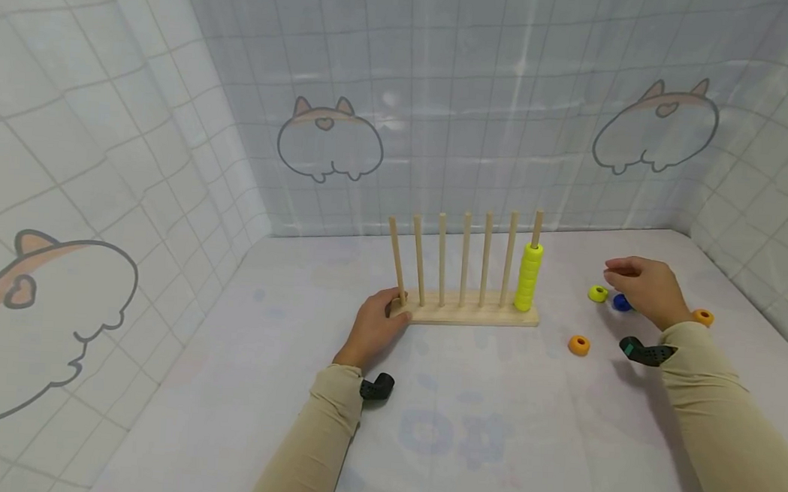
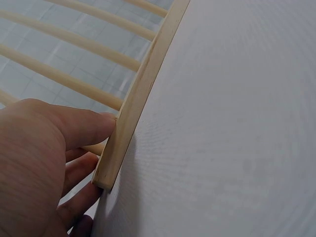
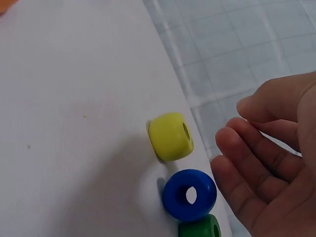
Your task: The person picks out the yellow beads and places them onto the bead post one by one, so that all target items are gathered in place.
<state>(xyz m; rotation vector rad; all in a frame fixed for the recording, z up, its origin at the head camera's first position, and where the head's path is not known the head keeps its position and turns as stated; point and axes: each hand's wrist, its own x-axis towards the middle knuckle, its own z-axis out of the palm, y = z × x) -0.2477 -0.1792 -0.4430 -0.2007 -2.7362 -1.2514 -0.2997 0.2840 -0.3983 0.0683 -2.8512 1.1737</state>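
A wooden peg stand (image 1: 471,318) has a row of several upright pegs. Stacked yellow beads (image 1: 528,277) fill most of its rightmost peg, and the other pegs are bare. My left hand (image 1: 372,327) grips the left end of the base, thumb (image 2: 91,126) on the front edge and fingers round behind. Over the loose beads at the right hovers my right hand (image 1: 649,288), its fingers loosely bent with nothing visible between them. Nearest to it are a yellow bead (image 3: 170,137), a blue bead (image 3: 173,197) and a green bead (image 3: 195,229), the last partly cut off by the frame.
One orange bead (image 1: 579,345) lies right of the stand, and another orange bead (image 1: 703,318) lies beyond my right wrist. A white cloth (image 1: 275,419) with faint prints covers the table. Tile-patterned sheets (image 1: 456,114) hang behind and on both sides.
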